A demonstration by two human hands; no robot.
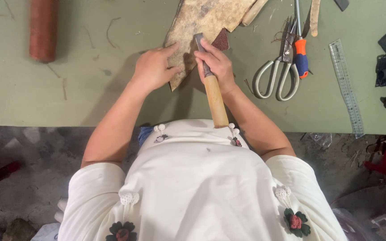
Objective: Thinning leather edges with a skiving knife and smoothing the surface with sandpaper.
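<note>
Leather sheet [202,27], mottled tan, lies on the green surface [68,89]. Head view: left hand [153,68] spread flat on its lower corner, pinning it. Right hand [217,62] grip closed round wooden-handled chisel [211,82], blade on the sheet. Scissors [279,71] well right.

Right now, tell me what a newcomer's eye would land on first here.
First, the two hands at the middle of the green table: the right hand grips a wooden-handled chisel, its blade on a mottled tan sheet that the left hand presses flat. Next, large scissors and a clear ruler lie to the right, and a reddish roll lies far left.
</note>
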